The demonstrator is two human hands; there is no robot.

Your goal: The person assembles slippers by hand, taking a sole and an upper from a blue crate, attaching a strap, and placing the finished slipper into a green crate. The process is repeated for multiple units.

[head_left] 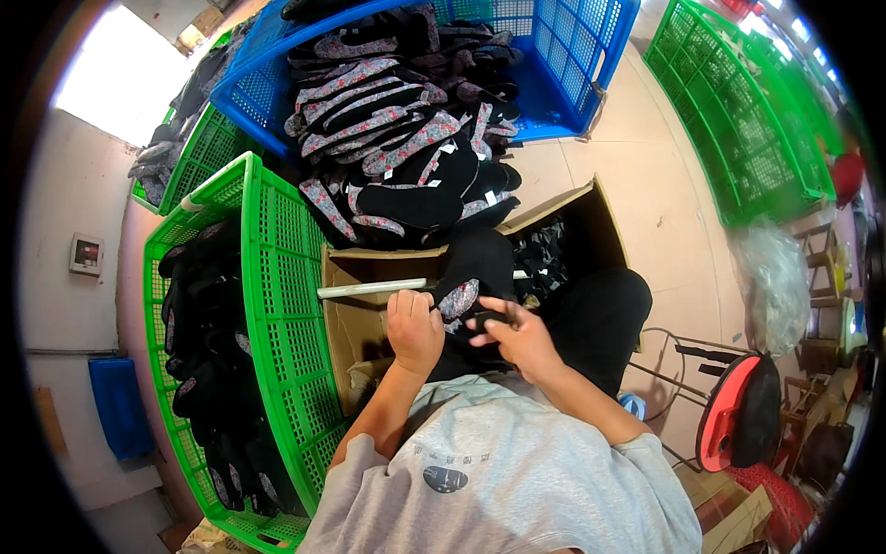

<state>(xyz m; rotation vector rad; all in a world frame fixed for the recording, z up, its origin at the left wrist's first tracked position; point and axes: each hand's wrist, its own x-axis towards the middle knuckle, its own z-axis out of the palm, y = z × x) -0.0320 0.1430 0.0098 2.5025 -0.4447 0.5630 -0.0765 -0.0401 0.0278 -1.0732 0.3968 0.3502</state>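
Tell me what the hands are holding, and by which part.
Both hold one black slipper: left hand at its floral-lined near end, right hand on the black part beside it. Exact grip unclear.

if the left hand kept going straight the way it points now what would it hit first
Probably the white rod just past the left hand, lying across the open cardboard box; depth is hard to judge.

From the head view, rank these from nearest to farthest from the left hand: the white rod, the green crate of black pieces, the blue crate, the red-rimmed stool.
From the left hand:
1. White rod, just above the hand, across the cardboard box.
2. Green crate of black pieces, to the left.
3. Blue crate and red-rimmed stool, top and lower right: too close to call.
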